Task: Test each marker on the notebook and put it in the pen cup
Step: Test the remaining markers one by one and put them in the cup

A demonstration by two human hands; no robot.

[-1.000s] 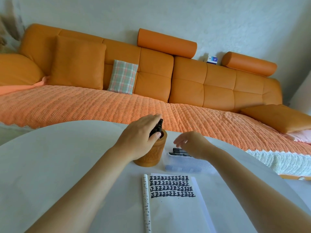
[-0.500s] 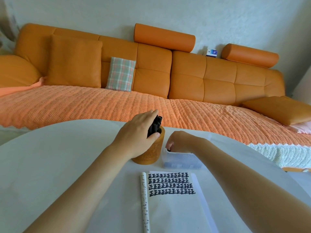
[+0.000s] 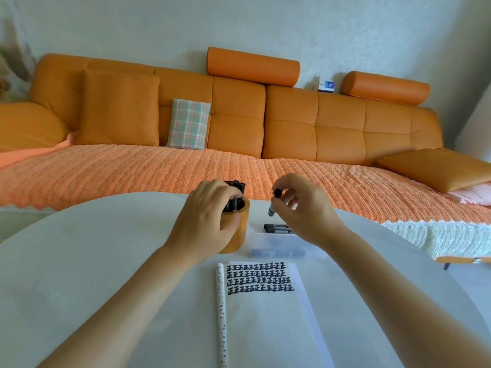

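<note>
**An orange sofa along a pale wall**

A long orange sofa (image 3: 289, 123) stands against a pale, rough wall (image 3: 239, 22). On top of its back lie a left bolster (image 3: 252, 66) and a right bolster (image 3: 385, 87), both orange, with a small blue and white box (image 3: 326, 85) between them. A large orange cushion (image 3: 119, 107) and a smaller plaid cushion (image 3: 188, 123) lean on the backrest at the left. A woven orange cover (image 3: 132, 171) is spread over the seat. At the right end lies a flat cushion (image 3: 438, 168), just beside a pink pillow (image 3: 473, 195), and a white cloth (image 3: 438, 237) with a scalloped edge hangs below. The white table (image 3: 79, 261) has a rounded edge. The light is soft and even.
</note>
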